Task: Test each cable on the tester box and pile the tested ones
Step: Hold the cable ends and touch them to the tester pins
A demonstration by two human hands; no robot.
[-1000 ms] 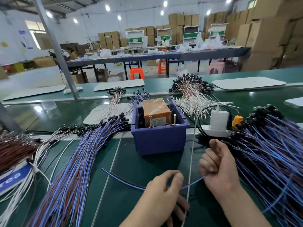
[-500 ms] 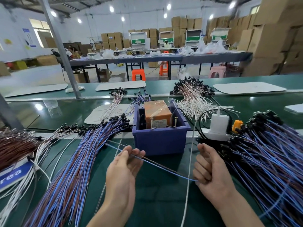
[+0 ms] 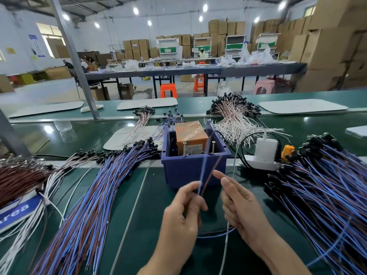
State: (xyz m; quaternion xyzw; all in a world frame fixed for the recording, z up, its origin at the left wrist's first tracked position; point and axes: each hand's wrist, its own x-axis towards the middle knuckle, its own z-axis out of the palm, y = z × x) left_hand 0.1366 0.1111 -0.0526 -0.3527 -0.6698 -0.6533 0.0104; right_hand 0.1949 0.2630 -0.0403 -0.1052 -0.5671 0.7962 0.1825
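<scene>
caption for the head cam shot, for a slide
Left hand pinches a blue-and-brown cable, ends aimed at the two screws on the tester box; right hand holds its loop.

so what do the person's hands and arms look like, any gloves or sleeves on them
Both are bare: the left hand and right hand wear no gloves, and no ring, watch or wristband shows. The forearms are uncovered down to the bottom edge of the view, so no sleeve is visible. The nails look short and unpainted.

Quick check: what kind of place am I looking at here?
Most likely a cable assembly factory floor: piles of blue-and-brown cables on a green bench, a tester box in a blue bin, stacked cartons behind.
</scene>
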